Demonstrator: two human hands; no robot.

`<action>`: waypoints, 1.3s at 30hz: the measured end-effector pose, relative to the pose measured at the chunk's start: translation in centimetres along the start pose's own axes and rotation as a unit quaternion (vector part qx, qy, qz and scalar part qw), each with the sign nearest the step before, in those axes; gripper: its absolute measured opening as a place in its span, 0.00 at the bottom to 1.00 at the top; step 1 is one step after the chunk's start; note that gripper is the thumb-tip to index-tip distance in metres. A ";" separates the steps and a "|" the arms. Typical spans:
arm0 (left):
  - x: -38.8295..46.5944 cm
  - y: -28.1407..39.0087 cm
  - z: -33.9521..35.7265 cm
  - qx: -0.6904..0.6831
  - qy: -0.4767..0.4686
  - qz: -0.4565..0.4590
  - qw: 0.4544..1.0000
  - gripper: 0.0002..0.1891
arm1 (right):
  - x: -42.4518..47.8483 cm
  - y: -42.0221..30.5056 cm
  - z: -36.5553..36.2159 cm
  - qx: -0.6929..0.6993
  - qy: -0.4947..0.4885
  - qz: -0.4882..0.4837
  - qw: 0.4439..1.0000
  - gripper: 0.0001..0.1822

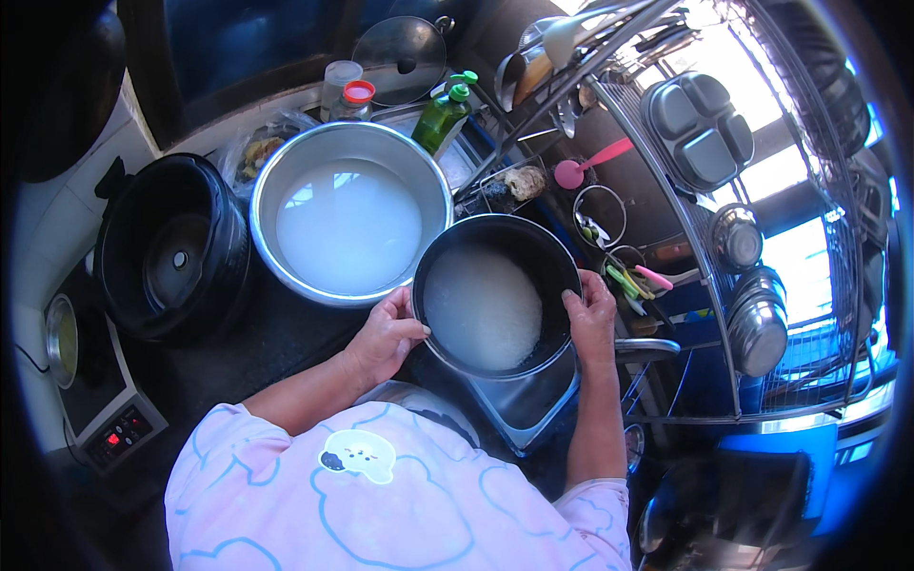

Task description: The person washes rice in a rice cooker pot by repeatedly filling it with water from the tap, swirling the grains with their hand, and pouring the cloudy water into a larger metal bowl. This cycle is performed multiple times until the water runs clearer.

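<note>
A dark cooking pot [560, 285] with rice and cloudy water in it is held between both hands over a metal sink. My left hand [389, 332] grips its left rim, the thumb at the edge. My right hand [591, 314] grips the right rim with the thumb on top. Close by on the left stands a large steel pot [418, 168] containing whitish, cloudy water; its rim meets or overlaps that of the dark pot in the view. Farther left is an empty black cooker body [182, 246], its lid off.
A green pump bottle [443, 118], a red-lidded jar [355, 101] and a glass lid [401, 61] stand behind. On the right, a wire rack [668, 193] holds divided steel trays [700, 132] and bowls. An induction cooker [118, 432] sits lower left.
</note>
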State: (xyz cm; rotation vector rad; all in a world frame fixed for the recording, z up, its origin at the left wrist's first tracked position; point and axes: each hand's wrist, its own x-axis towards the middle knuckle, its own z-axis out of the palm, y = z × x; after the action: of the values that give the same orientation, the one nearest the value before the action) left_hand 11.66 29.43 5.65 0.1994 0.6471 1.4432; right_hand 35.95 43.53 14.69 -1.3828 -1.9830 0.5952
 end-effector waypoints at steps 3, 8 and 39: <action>0.3 0.2 -0.7 -0.029 0.006 -0.007 1.000 0.15 | 0.8 -1.3 0.3 -0.019 -0.002 -0.005 1.000 0.17; 1.0 0.6 -1.5 -0.080 -0.003 -0.010 0.997 0.15 | 2.2 -3.3 0.7 -0.062 -0.012 0.002 0.998 0.25; 2.7 1.9 -2.7 -0.176 -0.004 -0.096 0.980 0.15 | 5.4 -9.2 2.0 -0.206 -0.061 -0.007 0.977 0.27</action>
State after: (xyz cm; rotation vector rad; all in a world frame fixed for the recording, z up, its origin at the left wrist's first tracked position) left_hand 8.63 31.58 3.59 -0.1330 0.3834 1.3439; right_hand 27.26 45.41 20.83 -1.6029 -2.3047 0.2725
